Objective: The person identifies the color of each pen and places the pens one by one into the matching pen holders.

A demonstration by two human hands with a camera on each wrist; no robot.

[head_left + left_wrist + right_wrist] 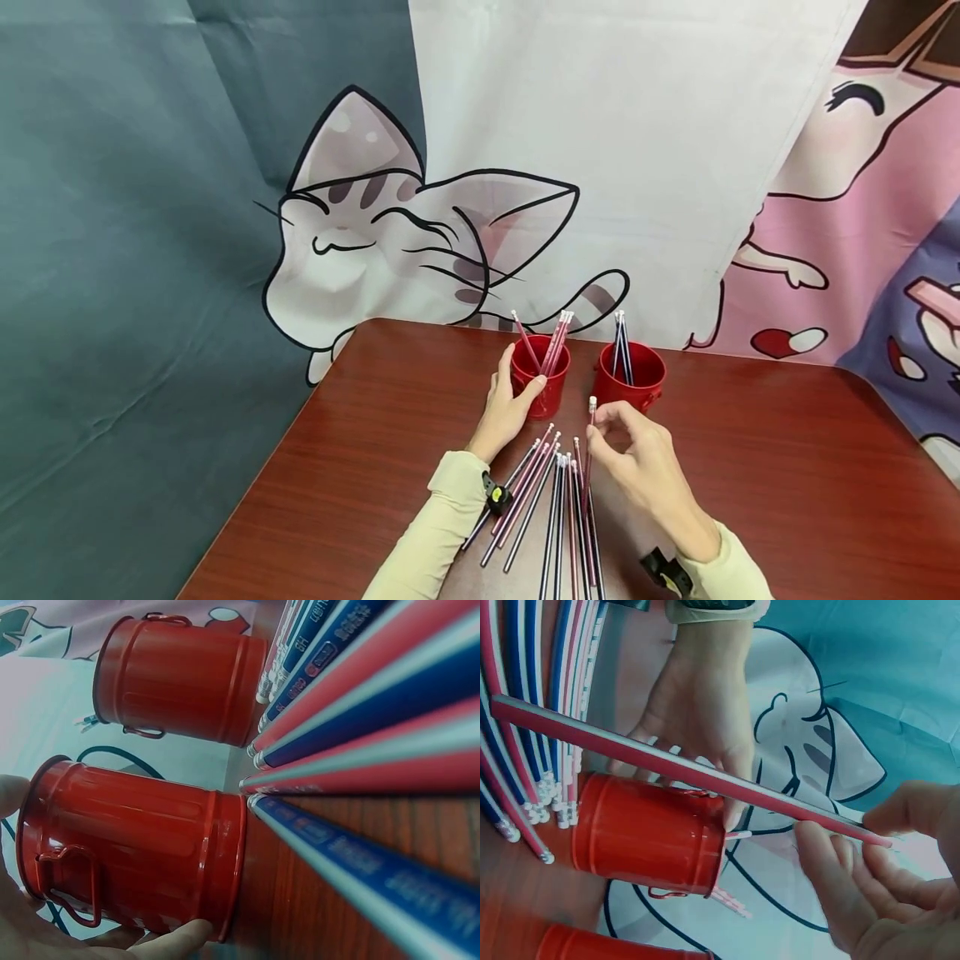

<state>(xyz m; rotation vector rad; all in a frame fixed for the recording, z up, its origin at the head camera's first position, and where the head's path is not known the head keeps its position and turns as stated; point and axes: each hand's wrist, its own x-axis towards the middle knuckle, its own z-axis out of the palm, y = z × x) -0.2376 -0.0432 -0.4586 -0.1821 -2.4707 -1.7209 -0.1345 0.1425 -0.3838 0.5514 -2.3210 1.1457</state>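
My right hand (651, 467) pinches a red-and-silver striped pencil (682, 771) near its white eraser end, the pencil slanting down over the others on the table. With thumb and fingers spread around it, my left hand (501, 417) holds the left red metal bucket (551, 402). Several pink pencils (556, 346) stand in that bucket, erasers up. The right red bucket (176, 679) has a few dark blue pencils (622, 350) leaning inside it. Below the buckets lies a loose spread of red and blue striped pencils (528, 492), their eraser ends toward the buckets.
Everything stands on a reddish-brown wooden table (765, 450). Behind its far edge hangs a cloth backdrop (637, 125) with a cartoon cat. Small handles (71, 885) stick out from the buckets' sides. Each wrist wears a dark strap device (497, 493).
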